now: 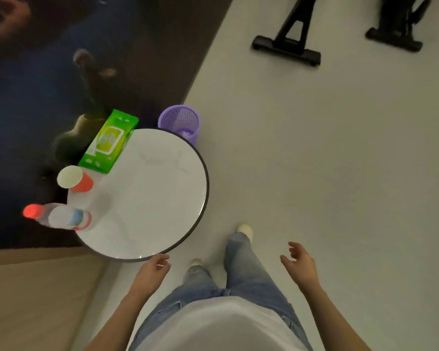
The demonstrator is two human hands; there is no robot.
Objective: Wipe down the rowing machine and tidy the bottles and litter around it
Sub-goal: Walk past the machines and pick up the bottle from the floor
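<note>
Standing at the near rim of a round white bench [157,198], holding nothing.
Along its left edge a red-capped bottle [39,211] and a blue-labelled bottle [69,219] are standing together, a red paper cup [74,178] just behind them, then a green wet-wipe pack [107,143]. The left hand [155,268] is hanging loosely curled near the rim; a purple mesh bin [179,120] is sitting on the floor just beyond the bench. The right hand [299,264] is hovering relaxed and spread, and the rowing machine [289,44] is standing well apart, upper right.
</note>
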